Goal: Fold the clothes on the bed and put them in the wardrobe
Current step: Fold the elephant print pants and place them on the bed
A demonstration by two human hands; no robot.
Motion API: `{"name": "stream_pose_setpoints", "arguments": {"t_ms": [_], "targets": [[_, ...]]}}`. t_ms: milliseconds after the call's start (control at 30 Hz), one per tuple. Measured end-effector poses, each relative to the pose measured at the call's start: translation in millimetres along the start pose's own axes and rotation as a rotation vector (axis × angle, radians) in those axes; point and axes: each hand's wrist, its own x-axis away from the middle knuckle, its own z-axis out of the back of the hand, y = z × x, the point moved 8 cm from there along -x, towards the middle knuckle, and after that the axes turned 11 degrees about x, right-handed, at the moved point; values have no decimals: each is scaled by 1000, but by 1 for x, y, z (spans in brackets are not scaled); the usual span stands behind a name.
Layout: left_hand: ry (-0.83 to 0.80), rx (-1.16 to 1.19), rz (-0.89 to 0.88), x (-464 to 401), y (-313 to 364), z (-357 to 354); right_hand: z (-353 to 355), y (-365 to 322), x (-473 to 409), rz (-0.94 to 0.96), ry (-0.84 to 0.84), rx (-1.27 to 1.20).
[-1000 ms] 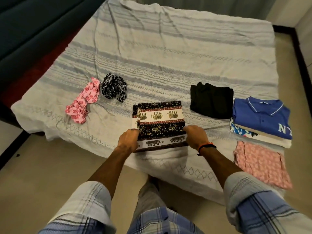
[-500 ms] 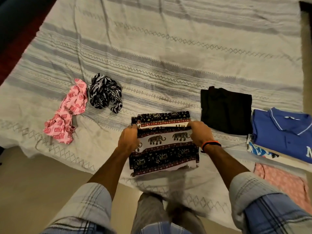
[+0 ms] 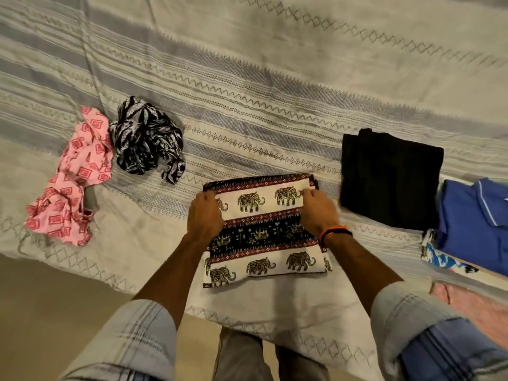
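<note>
An elephant-print cloth (image 3: 264, 240) lies folded near the front edge of the bed (image 3: 247, 78). My left hand (image 3: 204, 215) grips its left side and my right hand (image 3: 319, 213) pinches the folded-over layer near its far right corner. To the left lie two crumpled garments, a pink patterned one (image 3: 68, 182) and a black-and-white one (image 3: 148, 141). On the right sits a folded black garment (image 3: 390, 177). Beside it, a folded blue polo shirt (image 3: 478, 215) rests on a blue-and-white patterned piece (image 3: 445, 259).
A folded pink garment (image 3: 478, 306) lies at the bed's front right corner. The striped bedsheet hangs over the front edge, with the beige floor (image 3: 55, 312) below on the left. No wardrobe is in view.
Both hands lifted the near edge of the elephant-print cloth and carried it over to the far edge, folding it in half. The view has moved closer to the bed.
</note>
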Motion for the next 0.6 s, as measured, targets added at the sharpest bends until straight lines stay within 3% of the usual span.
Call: {"name": "stream_pose_setpoints", "arguments": {"t_ms": [133, 433, 600], "targets": [[-78, 90, 133, 17, -42, -38, -58, 8, 13, -117, -163, -198], [-43, 552, 552, 33, -100, -75, -100, 42, 14, -508, -115, -622], [-133, 806, 632, 35, -92, -93, -112, 28, 11, -535, -219, -810]]}}
